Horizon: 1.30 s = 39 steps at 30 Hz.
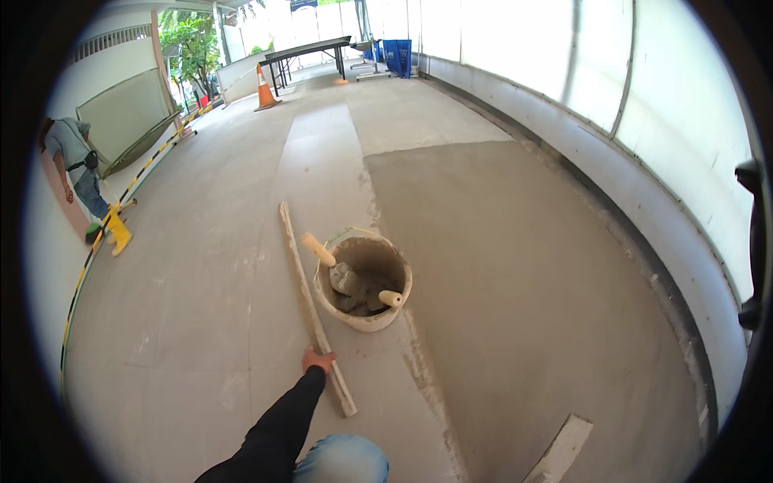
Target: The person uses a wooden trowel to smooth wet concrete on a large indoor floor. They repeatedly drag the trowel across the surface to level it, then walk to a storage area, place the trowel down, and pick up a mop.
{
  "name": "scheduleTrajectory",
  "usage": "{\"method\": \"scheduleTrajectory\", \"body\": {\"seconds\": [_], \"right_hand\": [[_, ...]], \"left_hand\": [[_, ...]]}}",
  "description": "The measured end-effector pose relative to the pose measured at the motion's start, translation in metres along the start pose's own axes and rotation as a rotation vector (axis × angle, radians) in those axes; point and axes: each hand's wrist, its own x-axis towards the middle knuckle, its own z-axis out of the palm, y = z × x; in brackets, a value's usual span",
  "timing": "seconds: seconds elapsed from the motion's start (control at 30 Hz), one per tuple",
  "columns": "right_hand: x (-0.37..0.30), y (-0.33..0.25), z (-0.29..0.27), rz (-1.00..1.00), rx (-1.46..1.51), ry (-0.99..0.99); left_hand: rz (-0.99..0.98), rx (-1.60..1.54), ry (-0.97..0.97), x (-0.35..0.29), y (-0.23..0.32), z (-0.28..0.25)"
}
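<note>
My left hand [318,360], in a black sleeve, is closed around the near part of a long, narrow, mortar-stained straightedge [302,278] lying along the floor. Just right of its middle stands a round bucket [370,324] with wet grey mortar [358,304] inside. Leaning in the bucket is a trowel with a wooden handle [319,249] and a mortar-covered blade. A second light handle [390,299] sticks up by the bucket's right side; its tool's other end is unclear. At the lower right, a flat pale board [564,447] reaches in from the lower edge. My right hand is out of view.
Smooth wet screed [523,266] covers the right side, bordered by a low wall [564,121]. Ahead are an orange cone [264,90], a dark table [306,51] and blue bins [398,58]. Left, a person in yellow boots [117,233] stands by striped barrier tape [129,189].
</note>
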Motion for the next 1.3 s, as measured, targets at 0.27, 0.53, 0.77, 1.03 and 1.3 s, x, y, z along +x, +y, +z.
{"method": "scheduleTrajectory", "body": {"seconds": [0.27, 0.53, 0.77, 1.03, 1.3], "right_hand": [[-0.008, -0.149, -0.107, -0.319, -0.49, -0.014], [-0.127, -0.245, -0.292, -0.23, -0.588, 0.088], [-0.358, -0.259, -0.466, 0.602, -0.625, 0.113], [-0.67, -0.157, -0.44, 0.728, -0.611, 0.228], [-0.811, -0.012, -0.369, 1.103, -0.214, 0.253]], "left_hand": [[-0.184, -0.809, -0.194, -0.024, 0.049, -0.168], [-0.01, -0.827, -0.358, -0.084, 0.111, -0.305], [0.421, 0.002, 0.081, -0.276, 0.171, -0.454], [0.996, 0.41, -0.796, -0.516, 0.339, -0.386], [1.307, 0.659, -1.093, -0.746, 0.344, -0.361]]}}
